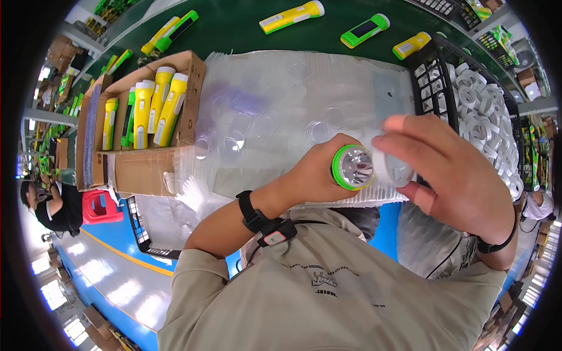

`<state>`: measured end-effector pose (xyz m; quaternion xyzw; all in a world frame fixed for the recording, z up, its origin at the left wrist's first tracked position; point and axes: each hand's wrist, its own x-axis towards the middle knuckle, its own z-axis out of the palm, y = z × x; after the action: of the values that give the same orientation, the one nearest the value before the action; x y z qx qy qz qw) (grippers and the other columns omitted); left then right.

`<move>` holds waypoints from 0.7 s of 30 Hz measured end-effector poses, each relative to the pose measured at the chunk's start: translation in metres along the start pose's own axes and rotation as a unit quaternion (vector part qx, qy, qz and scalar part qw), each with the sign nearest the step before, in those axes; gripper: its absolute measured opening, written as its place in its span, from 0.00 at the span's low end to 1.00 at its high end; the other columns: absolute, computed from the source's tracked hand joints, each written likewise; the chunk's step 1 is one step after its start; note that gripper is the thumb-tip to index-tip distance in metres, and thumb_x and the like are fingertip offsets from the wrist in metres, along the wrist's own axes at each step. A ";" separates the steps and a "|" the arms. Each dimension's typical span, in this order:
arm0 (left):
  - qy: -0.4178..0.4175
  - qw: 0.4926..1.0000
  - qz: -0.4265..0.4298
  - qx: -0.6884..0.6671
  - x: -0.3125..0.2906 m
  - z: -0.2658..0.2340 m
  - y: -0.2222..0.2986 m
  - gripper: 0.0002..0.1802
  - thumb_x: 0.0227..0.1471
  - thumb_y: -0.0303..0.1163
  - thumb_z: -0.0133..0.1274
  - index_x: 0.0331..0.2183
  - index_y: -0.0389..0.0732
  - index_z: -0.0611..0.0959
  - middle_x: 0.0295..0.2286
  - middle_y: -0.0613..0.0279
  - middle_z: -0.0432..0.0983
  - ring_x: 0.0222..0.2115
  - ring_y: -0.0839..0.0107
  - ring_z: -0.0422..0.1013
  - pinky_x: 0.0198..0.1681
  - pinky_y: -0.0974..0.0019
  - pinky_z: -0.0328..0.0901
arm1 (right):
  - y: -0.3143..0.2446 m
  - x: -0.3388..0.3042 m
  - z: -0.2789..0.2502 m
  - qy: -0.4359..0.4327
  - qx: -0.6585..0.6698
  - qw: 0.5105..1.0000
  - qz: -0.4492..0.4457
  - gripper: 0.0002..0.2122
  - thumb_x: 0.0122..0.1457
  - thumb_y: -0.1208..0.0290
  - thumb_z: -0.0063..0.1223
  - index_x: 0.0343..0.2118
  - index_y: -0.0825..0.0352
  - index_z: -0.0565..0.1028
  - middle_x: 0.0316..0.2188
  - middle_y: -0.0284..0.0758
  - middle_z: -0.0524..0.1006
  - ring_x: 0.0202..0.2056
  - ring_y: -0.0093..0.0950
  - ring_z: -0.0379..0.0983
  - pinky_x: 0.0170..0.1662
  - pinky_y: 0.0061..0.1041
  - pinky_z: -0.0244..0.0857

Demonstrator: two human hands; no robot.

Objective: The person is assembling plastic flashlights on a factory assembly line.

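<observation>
My left hand [316, 164] is wrapped round a flashlight [355, 167], whose green-rimmed head faces up and shows its shiny reflector. Just right of that head, my right hand [453, 169] pinches a white ring [381, 167] between thumb and fingers, with what looks like a clear lens in it. A small gap seems to part the ring from the flashlight head. Several clear round lenses [318, 131] lie beyond my hands on the plastic-covered worktop [363, 76]. The flashlight's body is mostly hidden behind my left hand.
At the left, a cardboard box [188, 111] holds several yellow and green flashlights [142, 111]. A black crate [436, 88] of white rings [483, 111] stands at the right. Flashlights lie on the dark green surface [234, 29] at the back. Far left are a red stool [100, 207] and a person [55, 207].
</observation>
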<state>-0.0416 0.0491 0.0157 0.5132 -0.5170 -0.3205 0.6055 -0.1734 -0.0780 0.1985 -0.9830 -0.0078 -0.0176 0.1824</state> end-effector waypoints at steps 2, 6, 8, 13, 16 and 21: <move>-0.023 0.999 -0.013 -0.036 -0.002 -0.001 0.001 0.31 0.33 0.30 0.66 0.41 0.41 0.70 0.33 0.56 0.77 0.34 0.59 0.75 0.38 0.64 0.68 | -0.004 0.012 0.006 -0.066 0.006 0.998 -0.022 0.30 0.31 0.84 0.62 0.45 0.64 0.70 0.46 0.38 0.68 0.43 0.39 0.68 0.42 0.31 0.68; 0.000 1.000 -0.017 -0.021 -0.002 0.003 0.001 0.31 0.34 0.33 0.66 0.43 0.41 0.71 0.34 0.55 0.77 0.35 0.56 0.74 0.37 0.63 0.68 | -0.008 0.026 0.019 -0.080 0.000 0.995 -0.057 0.30 0.29 0.84 0.62 0.44 0.64 0.70 0.44 0.37 0.69 0.42 0.38 0.68 0.40 0.31 0.68; -0.019 1.000 0.019 0.004 0.000 0.002 0.003 0.32 0.33 0.36 0.66 0.43 0.41 0.72 0.33 0.54 0.76 0.34 0.54 0.73 0.35 0.60 0.68 | -0.011 0.027 0.023 -0.098 -0.008 0.994 -0.051 0.30 0.29 0.85 0.61 0.43 0.64 0.70 0.44 0.37 0.69 0.42 0.38 0.68 0.40 0.31 0.68; -0.015 0.999 0.028 0.024 0.002 0.005 -0.001 0.31 0.30 0.37 0.66 0.40 0.41 0.73 0.31 0.54 0.76 0.32 0.54 0.73 0.33 0.59 0.68 | -0.019 0.032 0.027 -0.149 -0.078 0.985 -0.033 0.27 0.32 0.79 0.64 0.42 0.65 0.70 0.43 0.39 0.69 0.42 0.38 0.68 0.40 0.31 0.68; -0.025 0.998 0.033 0.045 0.001 0.006 -0.003 0.31 0.29 0.37 0.66 0.39 0.40 0.74 0.30 0.55 0.76 0.31 0.54 0.73 0.32 0.58 0.68 | -0.028 0.043 0.028 -0.282 -0.105 0.930 0.213 0.27 0.34 0.69 0.66 0.42 0.66 0.71 0.44 0.42 0.68 0.41 0.40 0.69 0.39 0.31 0.68; 0.005 0.999 0.007 0.047 0.000 0.008 0.006 0.30 0.30 0.38 0.65 0.38 0.40 0.73 0.30 0.54 0.75 0.30 0.53 0.73 0.32 0.57 0.67 | -0.023 0.036 0.024 -0.057 -0.145 0.987 -0.037 0.29 0.38 0.63 0.65 0.46 0.65 0.67 0.43 0.46 0.68 0.34 0.43 0.72 0.32 0.36 0.67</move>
<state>-0.0498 0.0487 0.0210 0.5392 -0.5322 -0.2893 0.5851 -0.1370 -0.0481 0.1860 -0.9975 -0.0520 0.0305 0.0362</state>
